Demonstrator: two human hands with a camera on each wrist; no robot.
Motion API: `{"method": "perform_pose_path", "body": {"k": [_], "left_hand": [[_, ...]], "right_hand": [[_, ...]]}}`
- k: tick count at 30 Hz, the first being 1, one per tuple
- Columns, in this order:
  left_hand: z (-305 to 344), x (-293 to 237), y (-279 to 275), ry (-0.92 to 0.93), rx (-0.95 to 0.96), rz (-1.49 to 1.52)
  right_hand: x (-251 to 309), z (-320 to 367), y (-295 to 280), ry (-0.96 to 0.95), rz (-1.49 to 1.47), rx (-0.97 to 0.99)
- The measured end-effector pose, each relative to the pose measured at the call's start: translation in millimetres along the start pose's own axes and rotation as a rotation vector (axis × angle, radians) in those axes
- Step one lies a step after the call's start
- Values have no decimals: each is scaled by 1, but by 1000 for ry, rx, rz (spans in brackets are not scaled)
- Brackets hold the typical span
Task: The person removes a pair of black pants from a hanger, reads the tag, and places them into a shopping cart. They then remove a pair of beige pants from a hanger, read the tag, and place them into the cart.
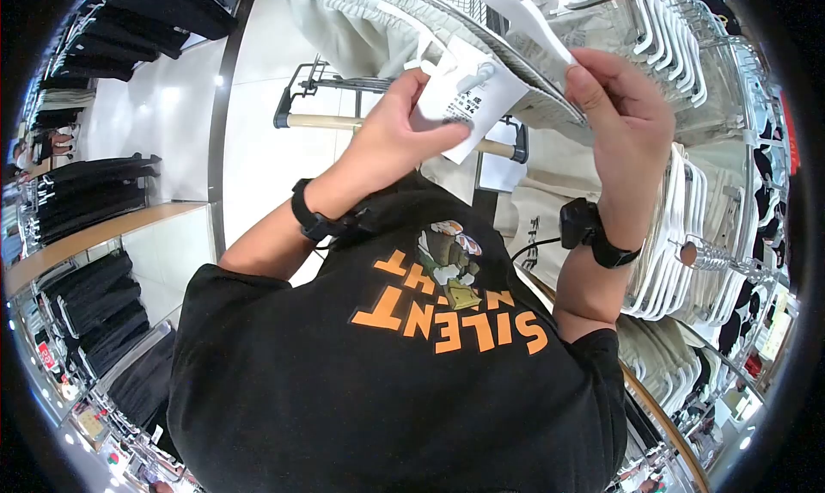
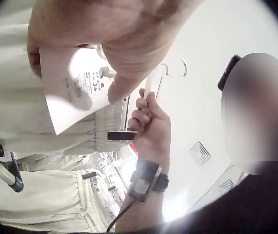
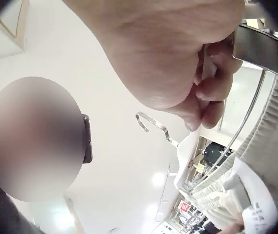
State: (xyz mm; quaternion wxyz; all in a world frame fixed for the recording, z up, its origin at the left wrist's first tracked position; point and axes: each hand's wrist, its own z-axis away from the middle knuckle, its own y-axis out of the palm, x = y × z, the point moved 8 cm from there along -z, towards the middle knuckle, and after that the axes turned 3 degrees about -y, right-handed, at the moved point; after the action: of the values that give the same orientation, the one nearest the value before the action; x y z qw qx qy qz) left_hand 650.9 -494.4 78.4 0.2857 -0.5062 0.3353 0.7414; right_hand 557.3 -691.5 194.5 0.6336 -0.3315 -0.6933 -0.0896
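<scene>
My left hand pinches a white paper tag between thumb and fingers. Printed black text with the number 34 shows on the tag, which hangs at the waist of pale elastic-waisted bottoms. Up at the right, my right hand grips the end of a white hanger with curled fingers. In the right wrist view, the metal hook of the hanger stands out to the side. The gathered waistband stretches below the hanger there, with the tag lying against it.
White hangers with pale garments crowd the racks on the right. A beige rail with dark brackets runs just beyond my left hand. Stacks of black garments fill shelves at the left, across a white tiled floor.
</scene>
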Motion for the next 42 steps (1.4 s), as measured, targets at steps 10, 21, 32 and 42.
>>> {"method": "perform_pose_path", "body": {"k": [10, 21, 32, 42], "left_hand": [[-29, -25, -6, 230, -143, -202], [-56, -14, -38, 50, 62, -281], [-69, -31, -94, 359, -137, -553], [-91, -30, -64, 456, 32, -504]], "right_hand": [[-1, -10, 4, 115, -7, -139], [23, -46, 41, 266, 17, -9], [3, -73, 92, 306, -85, 91], [-20, -57, 158, 418, -275, 121]]}}
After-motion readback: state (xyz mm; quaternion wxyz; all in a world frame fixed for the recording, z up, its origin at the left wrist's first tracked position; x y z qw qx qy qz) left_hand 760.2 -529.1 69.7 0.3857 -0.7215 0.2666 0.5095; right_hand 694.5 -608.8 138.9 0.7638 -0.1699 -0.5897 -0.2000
